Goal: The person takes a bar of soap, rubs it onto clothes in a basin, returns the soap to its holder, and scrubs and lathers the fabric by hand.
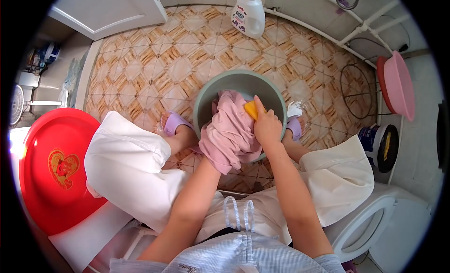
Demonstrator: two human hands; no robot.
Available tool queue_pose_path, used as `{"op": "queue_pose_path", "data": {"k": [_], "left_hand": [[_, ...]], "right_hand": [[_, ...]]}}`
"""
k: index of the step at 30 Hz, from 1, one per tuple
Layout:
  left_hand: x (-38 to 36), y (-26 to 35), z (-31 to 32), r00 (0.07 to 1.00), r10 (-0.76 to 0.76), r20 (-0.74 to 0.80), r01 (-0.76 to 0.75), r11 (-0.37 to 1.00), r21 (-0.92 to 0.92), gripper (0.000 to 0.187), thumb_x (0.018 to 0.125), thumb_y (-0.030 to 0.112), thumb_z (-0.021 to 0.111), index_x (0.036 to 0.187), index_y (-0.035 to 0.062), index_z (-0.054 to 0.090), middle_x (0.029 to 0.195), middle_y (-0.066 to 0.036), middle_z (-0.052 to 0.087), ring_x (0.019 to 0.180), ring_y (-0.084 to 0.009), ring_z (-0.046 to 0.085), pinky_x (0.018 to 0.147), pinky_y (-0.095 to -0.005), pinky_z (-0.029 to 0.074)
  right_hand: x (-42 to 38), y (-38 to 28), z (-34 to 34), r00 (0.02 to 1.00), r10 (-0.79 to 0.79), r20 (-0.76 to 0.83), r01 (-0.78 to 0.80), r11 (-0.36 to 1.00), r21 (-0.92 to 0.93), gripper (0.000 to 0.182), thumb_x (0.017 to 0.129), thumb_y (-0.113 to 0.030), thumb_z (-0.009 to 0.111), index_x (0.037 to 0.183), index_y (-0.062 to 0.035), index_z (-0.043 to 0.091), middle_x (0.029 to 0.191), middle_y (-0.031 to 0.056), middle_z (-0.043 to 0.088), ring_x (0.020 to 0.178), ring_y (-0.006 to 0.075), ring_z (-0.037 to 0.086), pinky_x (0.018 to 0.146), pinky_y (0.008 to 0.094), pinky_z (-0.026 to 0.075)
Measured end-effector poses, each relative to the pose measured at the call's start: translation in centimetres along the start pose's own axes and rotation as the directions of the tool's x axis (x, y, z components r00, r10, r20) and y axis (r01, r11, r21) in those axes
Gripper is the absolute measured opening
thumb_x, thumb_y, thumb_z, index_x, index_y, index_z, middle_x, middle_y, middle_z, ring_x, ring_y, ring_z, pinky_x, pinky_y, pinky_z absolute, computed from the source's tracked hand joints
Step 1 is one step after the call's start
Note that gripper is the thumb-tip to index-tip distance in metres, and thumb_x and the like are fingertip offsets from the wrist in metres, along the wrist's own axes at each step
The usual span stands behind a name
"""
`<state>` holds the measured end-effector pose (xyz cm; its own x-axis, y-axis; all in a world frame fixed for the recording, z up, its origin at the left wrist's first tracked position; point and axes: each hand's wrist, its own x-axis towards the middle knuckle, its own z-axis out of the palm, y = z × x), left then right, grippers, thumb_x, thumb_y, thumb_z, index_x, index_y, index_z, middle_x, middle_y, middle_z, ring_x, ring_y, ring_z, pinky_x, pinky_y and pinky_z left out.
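A pink garment [229, 130] lies bunched over the grey-green basin [202, 106] on the floor between my feet. My left forearm runs up into the cloth. The garment covers my left hand, so its fingers are hidden. My right hand [268, 127] is at the right side of the garment, inside the basin's rim. It grips a yellow bar of soap [251, 110] against the pink cloth, with the index finger stretched along it.
A white detergent bottle [249, 16] stands on the tiled floor [154, 62] beyond the basin. At left is a large red basin [40, 179]. A toilet [370, 231] is at lower right, with a dark bucket [375, 144] and pink basin [398, 87] above it.
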<state>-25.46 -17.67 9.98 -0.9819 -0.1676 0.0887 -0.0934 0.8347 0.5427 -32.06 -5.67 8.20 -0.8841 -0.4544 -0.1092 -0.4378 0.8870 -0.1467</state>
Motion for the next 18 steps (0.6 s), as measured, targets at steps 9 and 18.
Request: {"op": "queue_pose_path", "data": {"k": [9,18], "left_hand": [[-0.8,1.9,-0.7,0.926,-0.356,-0.128,0.133,0.624,-0.77,0.053,0.09,0.038,0.052,0.127,0.0015,0.042,0.116,-0.018,0.055,0.105,-0.0305,0.054,0.09,-0.0336,0.043],[-0.5,1.1,1.4,0.922,-0.378,-0.083,0.108,0.456,-0.884,0.052,0.091,0.039,0.049,0.128,0.0017,0.042,0.116,-0.017,0.056,0.105,-0.0297,0.054,0.091,-0.0334,0.043]], "right_hand": [[-0.8,-0.2,1.1,0.992,-0.124,-0.01,0.12,0.978,-0.17,0.061,0.083,-0.014,0.052,0.14,-0.025,0.036,0.082,0.0129,0.058,0.069,0.0284,0.063,0.064,0.0398,0.051],[-0.2,1.2,2.8,0.992,0.085,0.094,-0.123,0.469,0.874,0.056,0.085,-0.037,0.062,0.129,-0.006,0.045,0.104,0.0245,0.062,0.096,0.0342,0.062,0.082,0.0357,0.047]]}}
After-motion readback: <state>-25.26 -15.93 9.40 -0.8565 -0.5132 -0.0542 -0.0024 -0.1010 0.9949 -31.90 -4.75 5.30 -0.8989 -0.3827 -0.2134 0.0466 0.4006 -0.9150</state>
